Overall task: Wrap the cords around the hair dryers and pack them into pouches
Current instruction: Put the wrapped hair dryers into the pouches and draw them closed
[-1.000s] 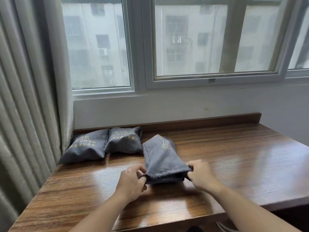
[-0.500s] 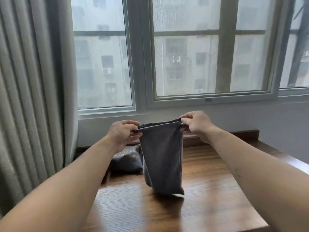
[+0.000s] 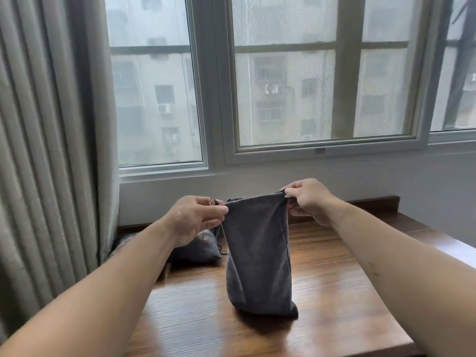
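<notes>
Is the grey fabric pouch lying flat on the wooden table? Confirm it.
No, the grey fabric pouch stands upright, its top corners pinched by the left hand and the right hand.

You are in a lived-in room, a flat or a hotel room; which of the two cannot be told. A wood-grain table with a raised back edge stands against a plain white wall under a wide, white-framed window. A long pleated beige curtain hangs at the left. Through the screened glass you look across at a residential block with rows of small windows and an air-conditioner unit on its wall. The grey pouch and a second pouch behind it are soft fabric.
</notes>
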Tool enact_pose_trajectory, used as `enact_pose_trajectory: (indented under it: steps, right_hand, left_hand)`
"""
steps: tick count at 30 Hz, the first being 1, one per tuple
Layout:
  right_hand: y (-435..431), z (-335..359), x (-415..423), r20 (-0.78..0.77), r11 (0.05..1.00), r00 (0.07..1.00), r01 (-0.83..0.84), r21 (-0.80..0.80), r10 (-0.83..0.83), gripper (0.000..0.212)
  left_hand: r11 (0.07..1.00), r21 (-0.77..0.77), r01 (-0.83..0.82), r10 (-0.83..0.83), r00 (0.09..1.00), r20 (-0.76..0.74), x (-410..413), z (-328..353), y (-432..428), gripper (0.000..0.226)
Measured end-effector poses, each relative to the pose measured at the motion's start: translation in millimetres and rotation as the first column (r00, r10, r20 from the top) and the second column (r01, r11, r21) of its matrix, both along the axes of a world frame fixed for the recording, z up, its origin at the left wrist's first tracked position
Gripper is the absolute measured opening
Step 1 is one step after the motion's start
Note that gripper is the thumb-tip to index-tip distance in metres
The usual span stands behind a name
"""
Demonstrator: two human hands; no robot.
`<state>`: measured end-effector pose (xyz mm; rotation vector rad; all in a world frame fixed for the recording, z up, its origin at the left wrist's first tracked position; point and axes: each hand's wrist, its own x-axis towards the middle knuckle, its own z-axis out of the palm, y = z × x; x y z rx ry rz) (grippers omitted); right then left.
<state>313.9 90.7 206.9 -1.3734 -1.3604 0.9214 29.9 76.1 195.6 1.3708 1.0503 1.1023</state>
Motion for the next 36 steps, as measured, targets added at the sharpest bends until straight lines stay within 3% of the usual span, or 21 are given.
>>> enact_pose_trajectory:
  steps: [3,5,7,9,11,13,16,19,22,24,26,28,32,36]
  right_hand:
    - [-1,3,4,0.027,0.999,0.999,-0.04,-0.005,0.04,0.025]
    - [-5,3,7,0.012,0.995,0.995,-0.102,-0.002,0.102,0.025]
    - [-9,1,10,-0.037,0.988,0.988,-0.151,0.022,0.152,0.024]
    - [-12,-1,11,-0.068,0.986,0.984,-0.159,0.046,0.162,0.026]
    - [-12,-4,10,-0.081,0.984,0.982,-0.168,0.057,0.172,0.026]
    - [-15,-3,9,-0.092,0.978,0.974,-0.202,0.058,0.207,0.025]
    - [-18,-2,13,-0.091,0.972,0.968,-0.228,0.06,0.233,0.024]
    - [-19,-5,20,-0.139,0.971,0.963,-0.221,0.09,0.232,0.024]
    - [-22,-26,28,-0.264,0.959,0.926,-0.237,0.156,0.271,0.02]
    - [-20,-53,35,-0.362,0.954,0.883,-0.266,0.137,0.298,0.045]
    - [-21,-80,36,-0.296,0.931,0.885,-0.361,0.049,0.358,0.065]
    - [-23,-95,29,-0.154,0.89,0.881,-0.456,-0.026,0.447,0.07]
    - [-26,-93,10,0.017,0.934,0.934,-0.357,0.017,0.357,0.049]
    - [-23,-100,11,0.053,0.944,0.949,-0.315,0.101,0.311,0.032]
  left_hand:
    - [0.976,0.219,-0.02,0.052,0.989,-0.139,2,-6,-7,0.024]
    - [0.942,0.331,-0.056,0.088,0.993,-0.082,3,-19,-12,0.029]
    - [0.947,0.319,-0.038,0.036,0.999,0.013,2,-42,-15,0.057]
    - [0.971,0.225,0.077,-0.061,0.995,-0.074,2,-67,-13,0.089]
    - [0.977,0.096,0.191,-0.18,0.977,-0.114,13,-86,-13,0.097]
    - [0.983,0.085,0.166,-0.157,0.982,-0.1,29,-92,-14,0.082]
    - [0.994,0.107,0.023,-0.026,0.999,0.027,43,-90,-13,0.039]
    - [0.996,0.09,-0.026,0.025,1.0,0.012,44,-92,-7,0.022]
    - [0.99,0.089,-0.108,0.11,0.994,-0.024,47,-97,-6,0.019]
    - [0.985,0.092,-0.143,0.142,0.99,0.015,49,-98,-6,0.018]
    - [0.984,0.095,-0.148,0.144,0.988,0.053,49,-99,-6,0.017]
    - [0.987,0.09,-0.131,0.125,0.99,0.061,48,-98,-5,0.017]
    - [0.993,0.095,-0.076,0.074,0.997,0.022,45,-98,-4,0.021]
    - [0.996,0.089,0.023,-0.02,0.999,-0.037,35,-102,-1,0.03]
